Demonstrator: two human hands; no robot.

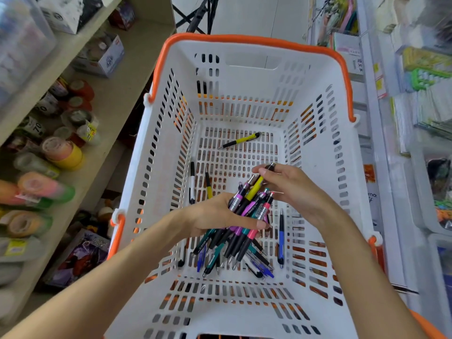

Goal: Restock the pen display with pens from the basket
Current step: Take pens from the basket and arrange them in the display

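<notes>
A white slotted basket (pixel 156 167) with orange handles fills the middle of the view. Inside it my left hand (pixel 215 214) grips a bundle of pens (pixel 244 223) with pink, purple, teal and black barrels. My right hand (pixel 293 189) pinches a yellow-and-black pen (pixel 255 184) at the top of that bundle. Loose pens lie on the basket floor: a yellow one (pixel 241 140) at the far end, a white-and-black one (pixel 192 182) and a yellow one (pixel 208 183) at left, a blue one (pixel 281 237) at right, several blue ones under the bundle. No pen display is in view.
Shelves on the left (pixel 115 101) hold rolls of tape (pixel 63 152) and boxes. On the right, shelving (pixel 381 133) carries packaged stationery. A tiled floor (pixel 244 13) and black stand legs show beyond the basket.
</notes>
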